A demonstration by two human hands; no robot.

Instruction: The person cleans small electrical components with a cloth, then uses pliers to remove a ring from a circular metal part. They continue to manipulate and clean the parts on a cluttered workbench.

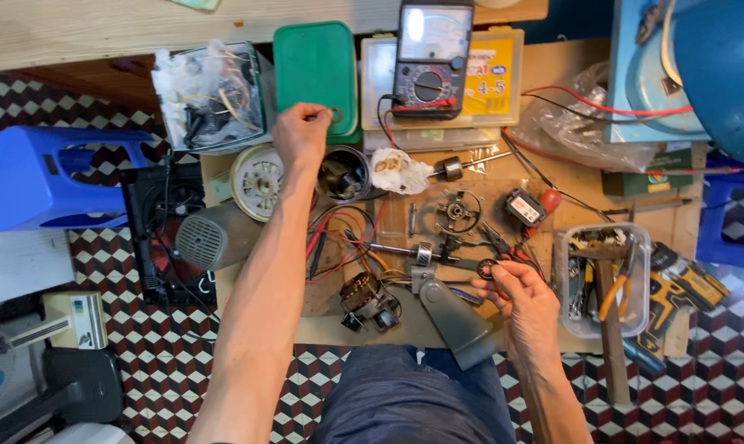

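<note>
Nearest to us, at the bottom of the frame, our lap in dark blue trousers (pixel 405 399) sat against the tabletop (pixel 553 62), with both forearms reaching out over it. Our right hand (pixel 520 300), lower right of centre, was closed in a pinch on a small dark ring-shaped part (pixel 487 268), held just above the clutter. Our left hand (pixel 300 131), stretched to the upper middle of the frame, pinched a small thin ring, perhaps a washer (pixel 336 113), right at the edge of the green plastic box (pixel 316 70).

Between the two hands lay the stripped motor pieces: a rotor shaft (pixel 417 252) at centre, a wound stator (pixel 363 296) just below and left of it, a round dark housing cup (pixel 343 174) under the left hand, and a grey bracket (pixel 454 316) beside our right wrist. An analog multimeter (pixel 429 57) stood at the top, its red and black leads trailing down, and a clear tub of hand tools (pixel 602 284) sat to the right.

We judged this to be a stage of gathering small parts for a dismantled motor, one piece in each hand. Next, it seemed, the left hand would need to carry its ring back toward centre without dropping it, keeping a firm fingertip pinch over the tangled wires (pixel 339 230).
</note>
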